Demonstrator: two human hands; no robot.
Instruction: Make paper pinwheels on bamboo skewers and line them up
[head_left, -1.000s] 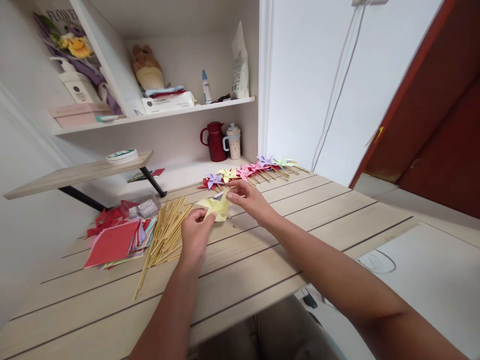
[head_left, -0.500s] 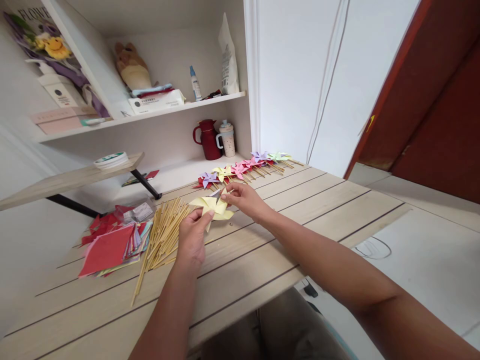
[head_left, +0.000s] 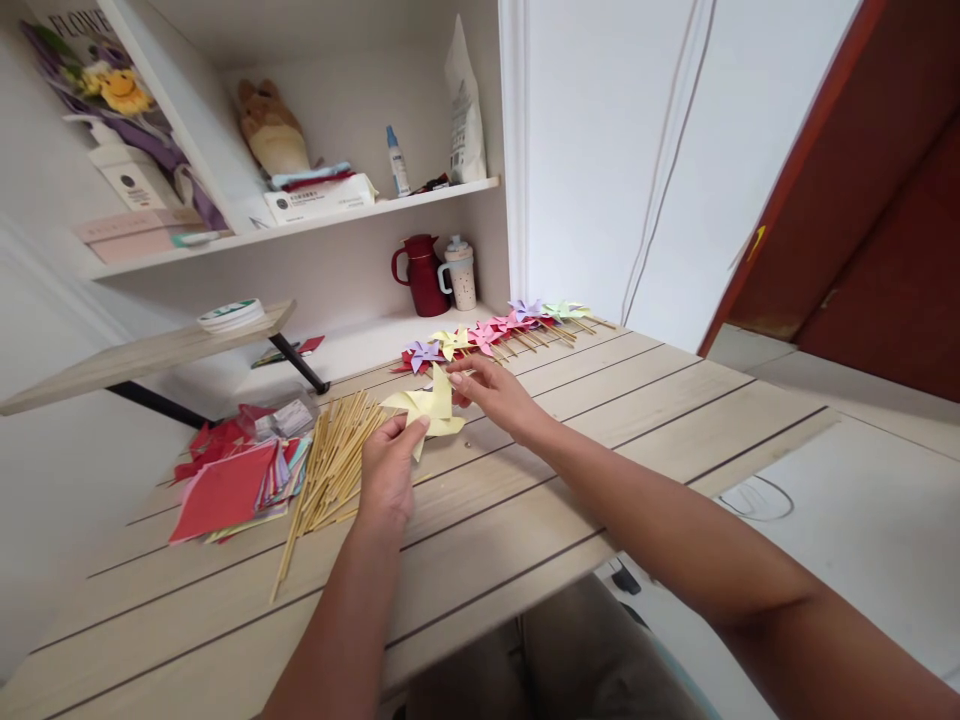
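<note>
My left hand [head_left: 388,468] pinches a pale yellow folded paper pinwheel [head_left: 426,409] just above the wooden table [head_left: 570,420]. My right hand [head_left: 491,392] is at the pinwheel's right side, its fingertips pinching one raised yellow flap. A pile of thin bamboo sticks [head_left: 332,463] lies just left of my left hand. Behind my hands, a row of finished paper pinwheels on sticks [head_left: 499,334] in purple, yellow, pink and green runs along the table's far edge.
A stack of coloured paper squares [head_left: 232,480], red on top, lies at the left. A red jug [head_left: 422,275] and a speckled cup [head_left: 460,273] stand in the back recess. Shelves above hold boxes, a bottle and a bag. The table's front edge is near my lap.
My right hand has lifted a flap of the yellow pinwheel so it stands up. My left hand keeps its pinch in about the same place.
</note>
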